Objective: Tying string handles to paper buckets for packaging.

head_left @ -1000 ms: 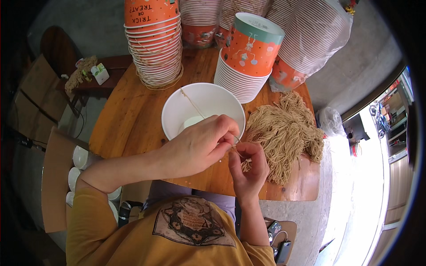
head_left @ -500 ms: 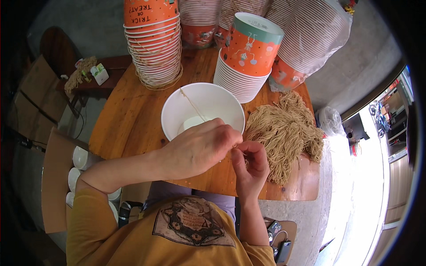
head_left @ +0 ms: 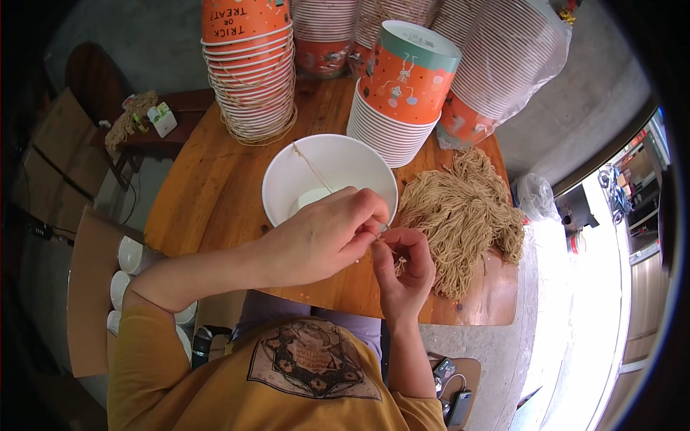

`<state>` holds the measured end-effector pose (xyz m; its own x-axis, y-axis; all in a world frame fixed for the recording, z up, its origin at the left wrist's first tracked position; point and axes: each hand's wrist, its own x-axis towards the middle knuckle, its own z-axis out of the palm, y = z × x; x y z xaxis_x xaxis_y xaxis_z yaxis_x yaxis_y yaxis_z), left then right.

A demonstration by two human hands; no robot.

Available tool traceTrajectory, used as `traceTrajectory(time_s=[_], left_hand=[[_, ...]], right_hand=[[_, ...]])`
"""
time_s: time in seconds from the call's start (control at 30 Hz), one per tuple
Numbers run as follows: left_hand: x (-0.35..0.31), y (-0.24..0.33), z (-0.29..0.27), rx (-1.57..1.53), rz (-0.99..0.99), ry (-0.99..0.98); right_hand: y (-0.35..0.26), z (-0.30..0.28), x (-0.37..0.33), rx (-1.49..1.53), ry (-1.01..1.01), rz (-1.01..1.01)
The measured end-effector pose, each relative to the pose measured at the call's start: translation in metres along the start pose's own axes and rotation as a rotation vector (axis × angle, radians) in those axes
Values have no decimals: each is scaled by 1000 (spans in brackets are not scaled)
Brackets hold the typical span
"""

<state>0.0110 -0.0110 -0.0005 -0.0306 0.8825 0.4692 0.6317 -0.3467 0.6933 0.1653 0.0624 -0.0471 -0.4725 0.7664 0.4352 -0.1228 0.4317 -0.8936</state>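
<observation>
A white paper bucket (head_left: pixel 287 169) stands mouth up on the wooden table, in front of me. From a hole near its far rim, a beige string (head_left: pixel 310 167) runs down across the inside and passes behind my left hand (head_left: pixel 327 233). That hand is held over the bucket's near right rim, its fingers pinched on the string. Just right of it my right hand (head_left: pixel 407 269) pinches the string too, thumb against forefinger, the fingertips of both hands nearly touching. What exactly the string does between the fingertips is too small to tell.
A heap of beige cut strings (head_left: pixel 460 215) lies right of the bucket. Behind stand a stack of orange buckets with string handles (head_left: pixel 248 86), another upside-down stack (head_left: pixel 395 93) and plastic-wrapped stacks (head_left: pixel 503 57). A carton (head_left: pixel 90 287) with white buckets is at the left.
My left hand's fingers have opened a little and shifted at the string, close to the right fingertips. The right hand has barely moved; the bucket stays in place.
</observation>
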Motion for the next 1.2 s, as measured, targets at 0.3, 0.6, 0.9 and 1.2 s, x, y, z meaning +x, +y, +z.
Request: traceTrajectory(time_s=[0.3,0.6,0.9,1.2], left_hand=[[2,-1,0,5,46,-36],[2,-2,1,9,-72,-71],[1,-1,-1,141,-77,-64],[2,0,-3,133,-104,-61]], right_hand=[[-6,0,3,397,-16,250],[4,-6,7,466,-24,367],[3,-6,8,507,-46,368],[5,-7,6,542,-38,378]])
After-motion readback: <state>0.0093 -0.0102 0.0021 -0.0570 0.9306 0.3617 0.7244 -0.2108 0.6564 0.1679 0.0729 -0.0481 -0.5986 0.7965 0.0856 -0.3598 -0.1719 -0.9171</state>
